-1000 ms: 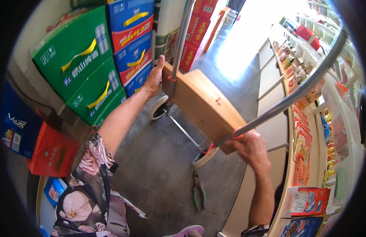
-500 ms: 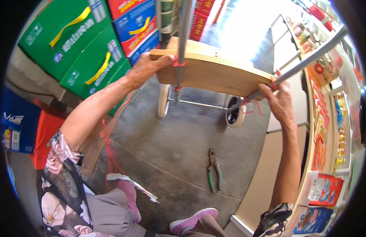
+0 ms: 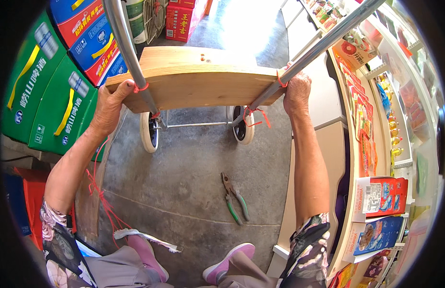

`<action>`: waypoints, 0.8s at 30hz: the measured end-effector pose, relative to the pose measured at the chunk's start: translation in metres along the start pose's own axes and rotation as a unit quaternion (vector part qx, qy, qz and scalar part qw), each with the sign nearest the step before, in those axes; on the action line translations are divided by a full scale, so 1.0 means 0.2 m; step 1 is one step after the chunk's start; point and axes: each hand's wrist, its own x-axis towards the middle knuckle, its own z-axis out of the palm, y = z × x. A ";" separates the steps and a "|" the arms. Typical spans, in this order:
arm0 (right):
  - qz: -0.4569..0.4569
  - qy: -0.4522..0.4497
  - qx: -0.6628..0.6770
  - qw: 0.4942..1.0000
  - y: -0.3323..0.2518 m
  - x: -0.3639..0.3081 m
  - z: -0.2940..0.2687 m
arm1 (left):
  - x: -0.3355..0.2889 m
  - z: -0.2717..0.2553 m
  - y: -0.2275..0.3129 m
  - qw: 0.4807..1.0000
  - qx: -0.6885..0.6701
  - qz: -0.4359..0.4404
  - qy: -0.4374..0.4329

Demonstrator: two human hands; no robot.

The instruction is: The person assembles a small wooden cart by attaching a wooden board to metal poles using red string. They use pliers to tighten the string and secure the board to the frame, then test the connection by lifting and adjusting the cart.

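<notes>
A wooden board spans the two grey metal tubes of a wheeled cart, lashed to them with red string. My left hand is closed on its left end, thumb along the front beside the left tube. At the right end, just outside the right tube, my right hand grips the board; its fingertips are partly hidden. Another pale plank surface shows behind the top edge. Below are the cart's two cream-rimmed wheels and a thin axle. Loose red string ends hang by the right tube.
Green-handled pliers lie on the concrete floor between me and the cart. Red string and a white strip are near my left shoe. Green cartons stack up on the left. Shelves of packets and beige cabinets line the right.
The view has shifted, so the cart and pliers appear farther left. The board looks more level. My right hand has moved from the tube and board corner to around the board's end.
</notes>
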 end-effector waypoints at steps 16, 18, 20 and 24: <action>0.098 0.094 -0.006 0.991 -0.01 -0.05 0.11 | 0.00 -0.01 -0.03 0.999 0.024 0.000 0.031; 0.112 0.082 0.001 0.990 -0.01 -0.06 0.11 | 0.00 0.00 -0.03 0.999 0.000 0.033 0.024; 0.119 0.087 -0.007 0.989 -0.02 -0.06 0.11 | 0.00 0.00 0.00 1.000 0.004 0.017 0.021; 0.121 0.078 -0.073 0.987 -0.05 -0.09 0.07 | 0.00 0.01 0.05 1.000 -0.020 -0.010 -0.011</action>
